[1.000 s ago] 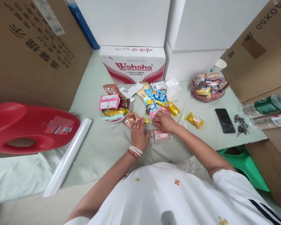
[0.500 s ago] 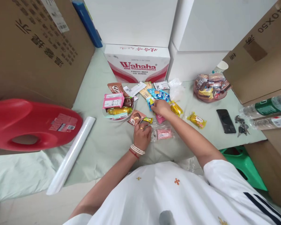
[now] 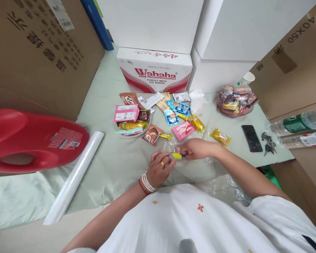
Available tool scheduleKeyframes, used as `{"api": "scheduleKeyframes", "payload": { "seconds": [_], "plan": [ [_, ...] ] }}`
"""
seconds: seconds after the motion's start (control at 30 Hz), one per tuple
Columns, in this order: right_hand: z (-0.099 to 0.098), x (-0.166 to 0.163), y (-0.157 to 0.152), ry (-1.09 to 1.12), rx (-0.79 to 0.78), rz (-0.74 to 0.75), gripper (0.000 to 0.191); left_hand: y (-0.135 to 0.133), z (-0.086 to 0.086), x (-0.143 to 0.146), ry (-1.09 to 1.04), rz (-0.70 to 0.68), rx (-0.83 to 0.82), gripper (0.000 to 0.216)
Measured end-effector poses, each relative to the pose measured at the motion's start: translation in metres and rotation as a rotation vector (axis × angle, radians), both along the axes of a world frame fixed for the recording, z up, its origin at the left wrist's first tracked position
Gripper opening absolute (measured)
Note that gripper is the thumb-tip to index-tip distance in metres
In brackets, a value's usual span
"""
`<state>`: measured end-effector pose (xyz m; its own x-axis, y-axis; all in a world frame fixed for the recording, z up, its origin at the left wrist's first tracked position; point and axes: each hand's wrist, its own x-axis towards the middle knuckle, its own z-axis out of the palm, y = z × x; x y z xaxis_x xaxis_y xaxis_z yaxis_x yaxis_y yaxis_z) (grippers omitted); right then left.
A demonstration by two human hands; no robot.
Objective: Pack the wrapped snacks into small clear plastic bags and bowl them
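Note:
Close in front of me, a small yellow piece with a clear end and a bluish edge [image 3: 177,155] lies between my hands; its exact kind does not show. My right hand [image 3: 196,149] is closed on its right end. The fingers of my left hand [image 3: 161,165] curl closed at its left end. Beneath my right hand spreads clear plastic wrapping [image 3: 204,160]. Just beyond lie a pink wrapped snack [image 3: 183,130], a brown snack packet [image 3: 152,135], a small yellow candy [image 3: 165,136] and blue packets [image 3: 171,117].
A clear plate [image 3: 131,134] of snacks stands left, a pink bowl [image 3: 233,112] of snacks right. Around them are a yellow packet [image 3: 220,136], phone [image 3: 252,138], keys [image 3: 269,144], bottles [image 3: 300,122], white roll [image 3: 75,175], red jug [image 3: 42,140] and Wahaha box [image 3: 155,72].
My right hand has come back toward me from the blue packets with the yellow piece. My left hand has left the brown packet and small candy and now meets the right hand.

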<state>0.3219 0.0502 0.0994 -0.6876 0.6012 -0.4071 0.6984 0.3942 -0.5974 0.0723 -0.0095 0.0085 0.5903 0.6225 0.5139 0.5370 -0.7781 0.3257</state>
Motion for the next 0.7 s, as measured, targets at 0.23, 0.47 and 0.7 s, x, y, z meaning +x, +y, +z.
{"api": "scheduleKeyframes", "payload": {
  "seconds": [0.23,0.47,0.7],
  "plan": [
    [0.004,0.016,-0.047,0.180,0.133,-0.062,0.043,0.020,-0.002,0.012,-0.086,0.229,-0.115,0.023],
    [-0.023,0.048,-0.045,0.117,0.106,-0.317,0.018,0.051,-0.023,0.025,-0.009,0.319,-0.292,0.021],
    [-0.034,0.052,-0.014,-0.231,0.234,-0.476,0.016,0.055,-0.027,0.036,0.175,0.459,-0.338,0.042]
  ]
}}
